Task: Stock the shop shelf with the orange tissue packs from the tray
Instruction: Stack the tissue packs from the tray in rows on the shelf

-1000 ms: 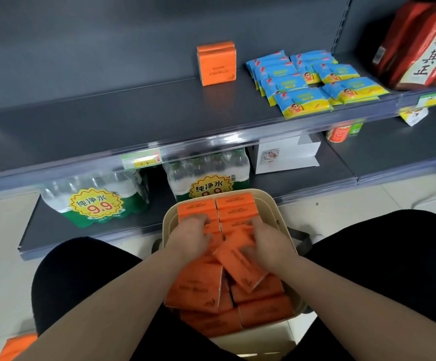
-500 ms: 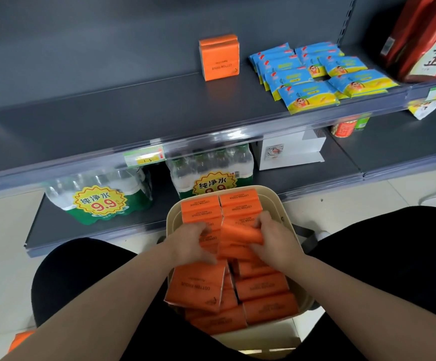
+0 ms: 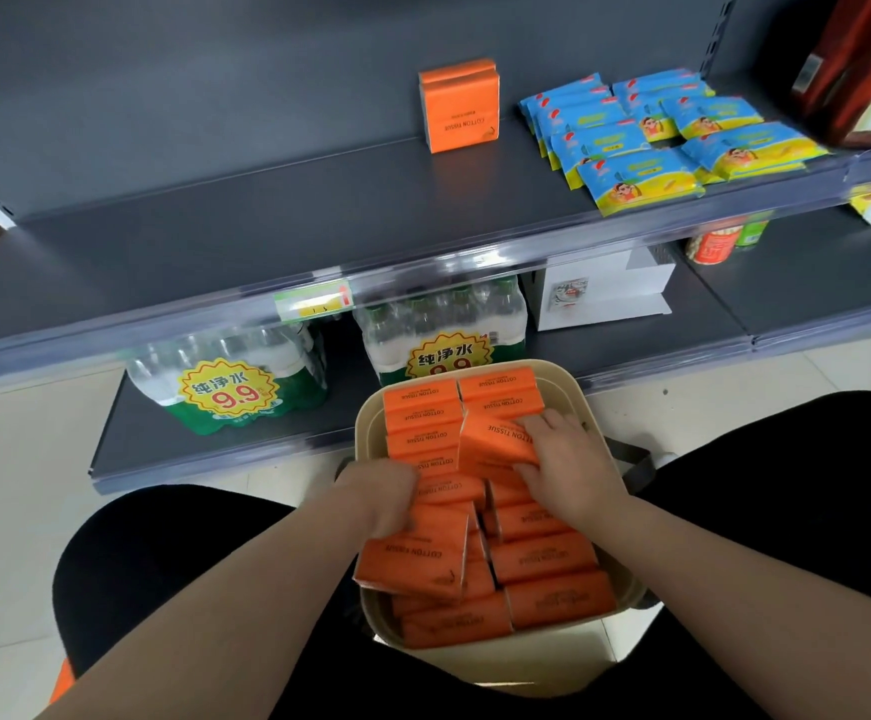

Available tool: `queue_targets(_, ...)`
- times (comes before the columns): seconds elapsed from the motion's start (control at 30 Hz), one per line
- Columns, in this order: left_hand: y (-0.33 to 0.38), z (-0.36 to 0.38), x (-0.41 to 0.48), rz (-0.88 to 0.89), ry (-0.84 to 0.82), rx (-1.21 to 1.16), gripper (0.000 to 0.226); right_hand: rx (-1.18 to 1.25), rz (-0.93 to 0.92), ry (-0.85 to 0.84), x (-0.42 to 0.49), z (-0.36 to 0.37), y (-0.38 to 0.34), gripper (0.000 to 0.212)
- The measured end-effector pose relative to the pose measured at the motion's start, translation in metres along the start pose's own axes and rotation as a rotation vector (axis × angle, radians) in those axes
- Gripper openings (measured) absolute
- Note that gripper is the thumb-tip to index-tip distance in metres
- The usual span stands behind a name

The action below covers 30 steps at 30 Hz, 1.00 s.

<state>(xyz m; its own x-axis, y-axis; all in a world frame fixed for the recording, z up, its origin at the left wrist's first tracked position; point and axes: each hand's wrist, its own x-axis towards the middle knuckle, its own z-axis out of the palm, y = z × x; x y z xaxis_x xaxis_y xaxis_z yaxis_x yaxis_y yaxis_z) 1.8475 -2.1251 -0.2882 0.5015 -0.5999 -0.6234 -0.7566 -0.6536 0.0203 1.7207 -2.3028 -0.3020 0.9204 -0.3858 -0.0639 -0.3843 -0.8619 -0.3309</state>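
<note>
While most of the orange tissue packs point(image 3: 542, 558) lie in rows inside the beige tray point(image 3: 516, 662), one tilted tissue pack point(image 3: 490, 439) stands lifted above the far right row. The right hand point(image 3: 573, 459) grips it, fingers curled over its top edge and thumb against its near side. The left hand point(image 3: 381, 491) lies on the packs at the tray's left side, its fingers bent down among them. Whether it grasps one I cannot tell, since the fingertips are hidden. Just below that wrist, another loose pack point(image 3: 412, 556) lies askew on top of the rows.

The tray sits between the person's knees, both in black, close to the front of the lower shelf point(image 3: 604, 350). On the upper shelf point(image 3: 267, 231), a shelved pair of orange packs point(image 3: 459, 114) stands upright near the back wall. Just to its right lie rows of blue-and-yellow snack packets point(image 3: 636, 179), and red bags point(image 3: 864, 70) stand at the far right. A price label point(image 3: 313, 304) sits in the shelf's clear front rail. On the lower shelf stand two shrink-wrapped bottled water multipacks point(image 3: 225, 381), a white box point(image 3: 604, 288) and some cans point(image 3: 714, 246).
</note>
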Motion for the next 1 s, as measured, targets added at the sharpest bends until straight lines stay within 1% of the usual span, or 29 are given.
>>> queue_targets(0.03,0.0,-0.003,-0.002,0.017,-0.023,0.002,0.024,0.002,0.001,0.0,0.0,0.0,0.0,0.049)
queue_targets(0.07,0.0,-0.006,-0.004,0.024,-0.068,-0.013,0.033,0.003,0.003,0.0,-0.001,-0.001,0.0,0.049)
queue_targets(0.13,-0.003,-0.009,-0.007,0.01,-0.169,-0.053,0.069,0.005,0.009,-0.014,-0.001,-0.001,0.0,0.051)
queue_targets(0.17,-0.005,-0.007,-0.007,-0.004,-0.2,-0.031,0.083,0.006,0.013,-0.021,-0.002,0.0,0.0,0.052)
queue_targets(0.2,-0.006,-0.005,-0.007,-0.013,-0.219,0.014,0.09,0.003,0.014,-0.027,-0.002,0.0,0.0,0.054)
queue_targets(0.23,-0.007,-0.001,-0.006,-0.018,-0.233,0.056,0.091,-0.003,0.013,-0.034,-0.003,0.001,0.0,0.054)
queue_targets(0.33,-0.005,0.005,-0.006,0.029,-0.244,0.033,0.076,0.0,0.002,-0.052,-0.003,0.003,0.0,0.055)
queue_targets(0.37,-0.005,0.002,-0.007,0.054,-0.23,-0.016,0.07,0.005,0.003,-0.05,-0.003,0.003,0.0,0.055)
queue_targets(0.43,-0.006,-0.007,-0.007,0.073,-0.173,-0.196,0.06,0.01,0.011,-0.02,-0.003,0.002,0.0,0.052)
queue_targets(0.47,-0.007,-0.011,-0.006,0.063,-0.109,-0.299,0.056,0.009,0.023,0.005,-0.002,0.0,0.0,0.051)
queue_targets(0.53,-0.009,-0.016,-0.003,0.024,0.102,-0.404,0.051,-0.013,0.066,0.053,-0.001,-0.002,0.0,0.047)
queue_targets(0.6,-0.01,-0.016,-0.003,-0.015,0.263,-0.373,0.061,-0.052,0.105,0.047,0.001,-0.003,0.0,0.046)
queue_targets(0.67,-0.01,-0.013,-0.001,-0.025,0.28,-0.277,0.072,-0.056,0.14,-0.001,0.002,-0.001,0.001,0.047)
queue_targets(0.7,-0.01,-0.011,-0.001,-0.012,0.257,-0.225,0.069,-0.045,0.154,-0.023,0.002,0.0,0.001,0.046)
queue_targets(0.77,-0.009,-0.011,-0.001,0.031,0.224,-0.141,0.05,-0.044,0.164,-0.042,0.001,-0.001,0.001,0.046)
queue_targets(0.8,-0.008,-0.013,-0.003,0.043,0.235,-0.122,0.041,-0.049,0.165,-0.034,0.002,-0.003,0.001,0.045)
queue_targets(0.83,-0.008,-0.016,-0.004,0.041,0.26,-0.118,0.038,-0.045,0.169,-0.011,0.004,-0.007,0.001,0.044)
queue_targets(0.87,-0.008,-0.023,-0.005,0.033,0.305,-0.128,0.041,-0.032,0.175,0.024,0.007,-0.013,0.0,0.044)
queue_targets(0.93,-0.011,-0.042,-0.006,0.023,0.43,-0.187,0.048,0.004,0.179,0.118,0.017,-0.034,0.0,0.045)
queue_targets(1.0,-0.014,-0.069,-0.008,0.034,0.569,-0.26,0.046,0.043,0.179,0.216,0.032,-0.063,0.001,0.044)
